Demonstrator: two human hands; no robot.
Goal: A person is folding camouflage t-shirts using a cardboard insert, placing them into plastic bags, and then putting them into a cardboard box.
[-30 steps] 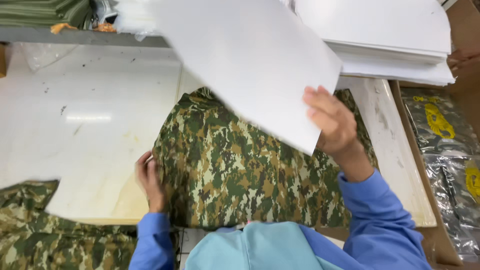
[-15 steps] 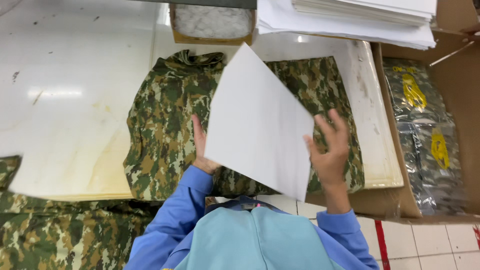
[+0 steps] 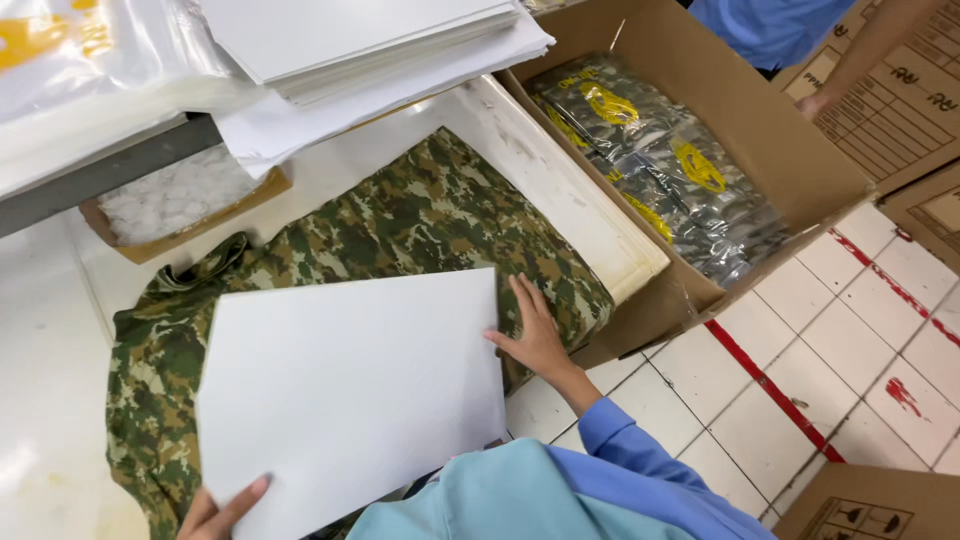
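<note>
long blue sleeves over a lighter blue front, bare right hand (image 3: 540,340) and left hand (image 3: 215,510)

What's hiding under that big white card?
The white card lies on a camouflage shirt spread on the white table. The shirt's collar and edges stick out; its middle is covered. The left hand and right hand touch the card's edges.

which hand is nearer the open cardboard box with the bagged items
Right. The right hand rests at the white sheet's right edge on the camouflage garment, close to the cardboard box. The left hand grips the sheet's lower left corner, far away.
</note>
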